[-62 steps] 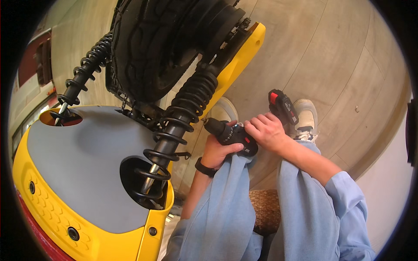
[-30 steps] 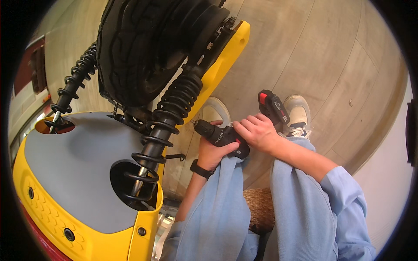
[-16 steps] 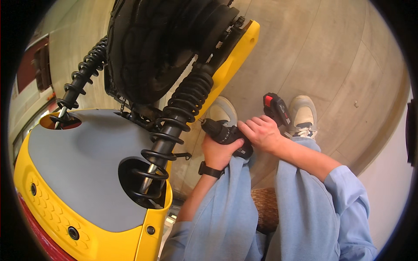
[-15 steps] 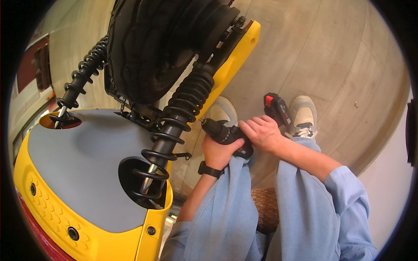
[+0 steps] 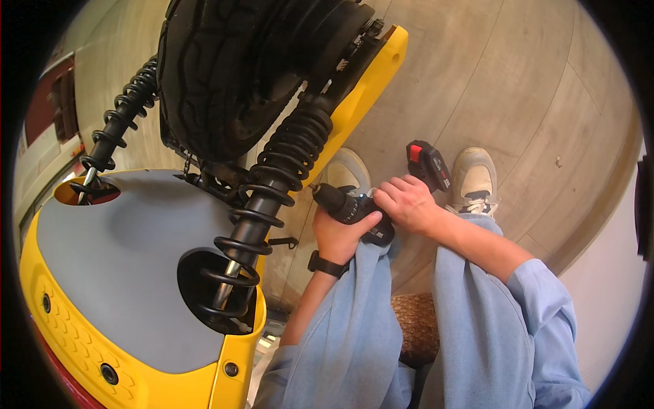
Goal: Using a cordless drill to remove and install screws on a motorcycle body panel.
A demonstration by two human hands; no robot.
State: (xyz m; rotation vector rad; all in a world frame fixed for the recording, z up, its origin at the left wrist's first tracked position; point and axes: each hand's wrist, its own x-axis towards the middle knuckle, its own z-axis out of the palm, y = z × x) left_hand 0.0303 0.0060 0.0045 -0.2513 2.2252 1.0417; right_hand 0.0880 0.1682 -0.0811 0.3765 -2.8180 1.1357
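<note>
Gripping a black plastic cordless drill (image 5: 350, 208) with the left hand (image 5: 336, 236), likely for steadiness. Clasps it beside its black-and-red battery (image 5: 428, 165) with the right hand (image 5: 410, 206).

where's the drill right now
In the head view, just right of centre: the drill is held by the left hand and right hand, its chuck toward the nearer black coil spring.
</note>
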